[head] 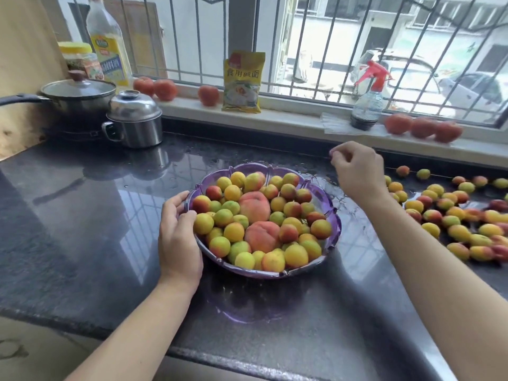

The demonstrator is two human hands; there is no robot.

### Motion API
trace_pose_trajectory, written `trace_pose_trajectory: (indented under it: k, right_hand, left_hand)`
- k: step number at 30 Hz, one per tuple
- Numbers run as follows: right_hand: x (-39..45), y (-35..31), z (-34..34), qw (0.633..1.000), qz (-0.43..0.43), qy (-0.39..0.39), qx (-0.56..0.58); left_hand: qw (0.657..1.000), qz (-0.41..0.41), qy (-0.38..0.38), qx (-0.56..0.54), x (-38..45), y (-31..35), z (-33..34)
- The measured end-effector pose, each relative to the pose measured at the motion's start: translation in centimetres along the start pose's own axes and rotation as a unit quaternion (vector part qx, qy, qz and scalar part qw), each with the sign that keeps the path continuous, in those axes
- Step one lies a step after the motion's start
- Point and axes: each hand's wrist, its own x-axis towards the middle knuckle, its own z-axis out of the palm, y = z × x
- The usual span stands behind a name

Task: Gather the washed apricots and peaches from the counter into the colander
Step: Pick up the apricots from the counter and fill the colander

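A purple colander (pixel 331 215) stands on the dark stone counter, heaped with several yellow-red apricots (pixel 233 232) and two larger pink peaches (pixel 254 206). My left hand (pixel 178 235) grips the colander's left rim, thumb over the edge beside an apricot. My right hand (pixel 357 169) hovers behind the colander's right side with fingers loosely curled; it holds nothing that I can see. Several more apricots (pixel 456 215) lie scattered on the wet counter at the right, along with a red fruit at the edge.
A steel pot (pixel 134 122) and a lidded pan (pixel 77 92) stand at the back left. On the windowsill sit tomatoes (pixel 423 127), a yellow packet (pixel 242 81), a spray bottle (pixel 367 105), an oil bottle and a jar. The counter's front edge (pixel 247 350) runs below my arms.
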Motion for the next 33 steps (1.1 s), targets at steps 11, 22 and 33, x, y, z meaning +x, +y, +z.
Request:
trace_pose_trajectory:
  k: [11, 22, 33]
  right_hand:
    - [1.3, 9.6, 4.9, 0.937, -0.083, -0.121, -0.316]
    - [3.4, 9.9, 5.8, 0.905, -0.079, -0.114, -0.403]
    - [-2.5, 5.1, 0.6, 0.975, 0.102, -0.076, 0.181]
  left_hand:
    - [0.999, 0.011, -0.005, -0.031, 0.5, -0.8, 0.0]
    - [0.999, 0.014, -0.012, -0.043, 0.9, -1.4, -0.2]
    - [0.999, -0.002, -0.01, -0.036, 0.7, -1.0, -0.1]
